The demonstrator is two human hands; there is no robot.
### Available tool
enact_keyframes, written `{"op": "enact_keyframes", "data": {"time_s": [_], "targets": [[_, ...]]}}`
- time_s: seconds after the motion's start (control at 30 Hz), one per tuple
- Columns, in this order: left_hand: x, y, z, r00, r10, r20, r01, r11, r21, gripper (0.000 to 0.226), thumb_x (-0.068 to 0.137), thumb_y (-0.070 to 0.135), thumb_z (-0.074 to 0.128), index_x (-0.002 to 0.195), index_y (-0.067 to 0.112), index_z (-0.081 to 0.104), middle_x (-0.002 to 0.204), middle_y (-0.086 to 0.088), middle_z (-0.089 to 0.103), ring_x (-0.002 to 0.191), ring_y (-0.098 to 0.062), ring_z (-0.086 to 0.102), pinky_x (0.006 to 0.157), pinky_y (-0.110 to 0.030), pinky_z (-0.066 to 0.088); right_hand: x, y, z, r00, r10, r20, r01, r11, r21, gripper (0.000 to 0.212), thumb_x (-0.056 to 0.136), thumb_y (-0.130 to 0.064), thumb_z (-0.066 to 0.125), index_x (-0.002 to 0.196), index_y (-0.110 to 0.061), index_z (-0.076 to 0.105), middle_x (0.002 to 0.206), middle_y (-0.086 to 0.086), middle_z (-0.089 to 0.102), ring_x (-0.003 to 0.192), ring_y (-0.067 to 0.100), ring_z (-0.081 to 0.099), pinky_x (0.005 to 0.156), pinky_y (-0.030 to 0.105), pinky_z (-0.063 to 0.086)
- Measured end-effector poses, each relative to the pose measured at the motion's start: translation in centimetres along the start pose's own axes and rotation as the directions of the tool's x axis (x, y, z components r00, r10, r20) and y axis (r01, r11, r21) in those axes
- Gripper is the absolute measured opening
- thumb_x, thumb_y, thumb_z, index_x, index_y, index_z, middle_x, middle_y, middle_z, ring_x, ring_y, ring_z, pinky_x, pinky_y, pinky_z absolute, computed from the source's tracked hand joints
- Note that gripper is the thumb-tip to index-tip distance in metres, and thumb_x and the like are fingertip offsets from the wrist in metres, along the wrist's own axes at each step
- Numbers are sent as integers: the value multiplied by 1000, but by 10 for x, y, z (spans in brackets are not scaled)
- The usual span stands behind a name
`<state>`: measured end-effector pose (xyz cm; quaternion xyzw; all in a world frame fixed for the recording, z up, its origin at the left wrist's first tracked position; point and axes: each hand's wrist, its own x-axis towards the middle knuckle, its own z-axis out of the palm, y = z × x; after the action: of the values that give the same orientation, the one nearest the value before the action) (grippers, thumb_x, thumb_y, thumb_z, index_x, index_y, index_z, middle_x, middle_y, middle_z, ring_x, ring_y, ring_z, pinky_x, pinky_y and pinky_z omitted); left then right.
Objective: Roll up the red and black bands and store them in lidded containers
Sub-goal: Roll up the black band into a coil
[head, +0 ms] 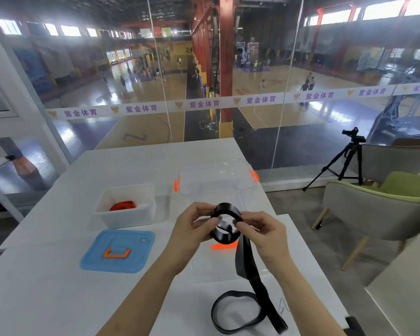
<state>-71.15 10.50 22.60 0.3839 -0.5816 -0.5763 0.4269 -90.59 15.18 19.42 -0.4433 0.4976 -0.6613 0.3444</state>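
A black band (246, 260) is partly wound into a loose coil held above the white table. My left hand (192, 229) pinches the coil's left side and my right hand (264, 232) pinches its right side. The free tail hangs down and loops on the table near the front edge. A rolled red band (122, 205) lies inside a white open container (141, 214) to the left. Its blue lid (118, 252) with an orange handle lies flat in front of it. A clear container (228, 272) with orange clips sits under my hands, and its clear lid (216, 177) lies behind.
The white table (46, 287) ends at a glass wall at the back. A green and grey chair (378, 209) stands to the right, with a camera tripod (347, 158) behind it. A second table corner (403, 299) shows at the lower right.
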Motion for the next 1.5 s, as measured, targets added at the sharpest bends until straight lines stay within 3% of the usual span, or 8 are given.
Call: {"op": "enact_keyframes", "data": {"time_s": [0.17, 0.23, 0.33, 0.43, 0.63, 1.0, 1.33, 1.5], "targets": [[7, 2, -15, 998, -1, 64, -21, 937, 349, 36, 86, 18, 84, 113, 35, 67, 117, 15, 77, 118, -3, 69, 104, -36, 54, 7, -8, -9, 983, -80, 165, 108, 980, -170, 42, 79, 11, 84, 82, -31, 83, 97, -10, 82, 88, 12, 79, 83, 20, 60], [8, 10, -13, 994, -27, 107, -25, 890, 455, 46, 85, 24, 85, 123, 43, 67, 116, 19, 76, 114, 3, 68, 104, -32, 53, 9, -13, -9, 960, -133, 244, 200, 940, -275, 32, 79, 6, 86, 87, -25, 84, 102, -14, 80, 92, 9, 79, 85, 16, 58], [10, 18, -9, 988, -16, 152, -73, 824, 562, 33, 89, 27, 80, 118, 40, 73, 110, 20, 75, 107, 3, 69, 103, -32, 55, 10, -17, -8, 945, -144, 293, 239, 917, -319, 24, 80, 1, 87, 92, -20, 84, 104, -18, 79, 95, 6, 78, 88, 15, 57], [8, 19, -7, 984, 23, 179, -110, 863, 493, 19, 94, 20, 72, 106, 34, 77, 103, 11, 77, 105, -9, 73, 97, -37, 59, 7, -19, -8, 963, -70, 260, 138, 958, -252, 30, 82, -1, 87, 94, -28, 83, 102, -11, 82, 99, 13, 78, 95, 27, 60], [4, 15, -4, 1000, 25, 18, -29, 957, 288, 25, 94, 12, 71, 102, 34, 79, 98, 2, 80, 98, -18, 77, 89, -37, 65, 1, -8, -11, 982, 40, 183, -8, 985, -171, 37, 82, 3, 84, 97, -30, 82, 103, 0, 82, 98, 22, 78, 99, 48, 60], [2, 8, -8, 999, -31, -10, 32, 972, 232, 30, 95, 13, 72, 101, 42, 76, 100, 1, 81, 99, -18, 77, 90, -37, 65, 2, -3, -13, 987, 76, 139, -48, 980, -193, 42, 78, 5, 87, 82, -36, 80, 90, 1, 80, 86, 22, 77, 90, 40, 62], [-5, 12, 2, 999, 1, -44, -1, 1000, -8, 22, 100, 8, 66, 106, 26, 78, 105, -4, 80, 102, -19, 77, 89, -34, 63, -1, -3, -8, 996, 56, 65, -51, 995, -81, 43, 78, 11, 84, 87, -30, 81, 94, 4, 82, 89, 26, 80, 90, 36, 61], [0, 1, -11, 997, -67, 43, 59, 983, 174, 20, 98, 14, 70, 112, 27, 75, 107, 3, 81, 106, -14, 76, 99, -39, 59, -3, -4, -10, 999, 39, 6, -38, 993, -114, 36, 76, 7, 87, 81, -28, 80, 92, 4, 81, 87, 31, 79, 88, 40, 61]]}}
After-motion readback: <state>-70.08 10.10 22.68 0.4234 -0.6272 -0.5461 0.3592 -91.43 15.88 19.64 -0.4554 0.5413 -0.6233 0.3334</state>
